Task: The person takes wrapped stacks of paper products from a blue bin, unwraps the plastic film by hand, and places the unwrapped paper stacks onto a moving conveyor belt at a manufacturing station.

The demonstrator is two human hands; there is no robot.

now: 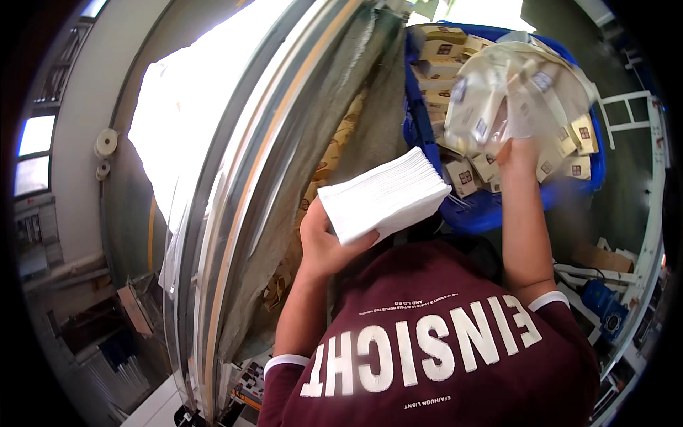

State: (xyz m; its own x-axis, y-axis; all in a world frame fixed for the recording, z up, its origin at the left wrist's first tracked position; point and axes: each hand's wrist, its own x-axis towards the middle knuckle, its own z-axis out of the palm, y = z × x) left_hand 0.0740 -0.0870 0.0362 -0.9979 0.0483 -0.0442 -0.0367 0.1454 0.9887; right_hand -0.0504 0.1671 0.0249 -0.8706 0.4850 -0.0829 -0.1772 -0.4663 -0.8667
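Note:
A thick stack of white folded paper sheets [384,196], like napkins or tissues, rests in my left hand [329,238]. The thumb lies over its near corner, and the other fingers are mostly hidden beneath it. My right arm reaches forward over a blue plastic basket [478,219]. There my right hand [515,148] grips a clear printed plastic bag [484,96], smeared by motion, with its fingers partly covered by the film. Several cream-coloured paper packs [461,178] with dark square prints fill the basket under and around the bag.
Left of my left hand runs a long machine edge with metal rails [242,164] and a bright white sheet [185,114] beyond. Grey cloth [348,92] hangs between the rails and the basket. A white metal frame [651,171] stands on the right, near a blue motor-like part [605,307].

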